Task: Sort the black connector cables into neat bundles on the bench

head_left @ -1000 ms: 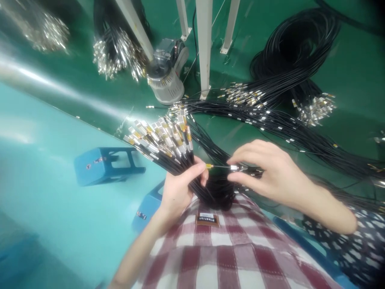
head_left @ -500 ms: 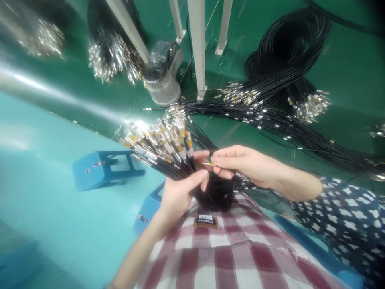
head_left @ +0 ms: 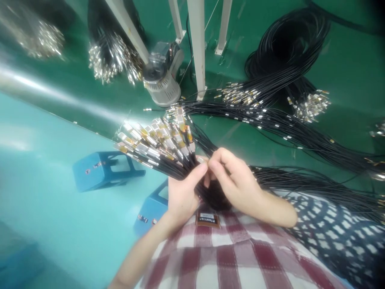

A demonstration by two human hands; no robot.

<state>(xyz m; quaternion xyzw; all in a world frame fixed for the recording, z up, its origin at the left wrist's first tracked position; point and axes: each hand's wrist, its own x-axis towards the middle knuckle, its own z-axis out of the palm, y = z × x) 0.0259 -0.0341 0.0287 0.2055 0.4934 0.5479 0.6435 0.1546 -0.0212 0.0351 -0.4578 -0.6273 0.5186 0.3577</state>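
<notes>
My left hand (head_left: 185, 192) is wrapped round a thick bundle of black cables (head_left: 168, 162). Their silver and yellowish connector ends (head_left: 156, 138) fan out up and to the left, past the thumb. Close against the left thumb, my right hand (head_left: 233, 176) is closed in a pinch, thumb to forefinger. Whatever lies between those right fingertips is hidden. Below both hands the black cables bend down in front of the checked apron (head_left: 228, 241).
Long black cables (head_left: 270, 120) spread over the green table (head_left: 234, 136), with a coiled bundle (head_left: 288, 44) behind. A grey-white machine (head_left: 164, 80) stands near white posts (head_left: 197, 48). More connector bundles (head_left: 111, 60) lie at the upper left. Blue stools (head_left: 90, 170) stand on the floor.
My right hand has turned and come in against the left thumb; the small connector visible in its fingers before is now hidden. The right forearm has swung lower, uncovering cables behind it.
</notes>
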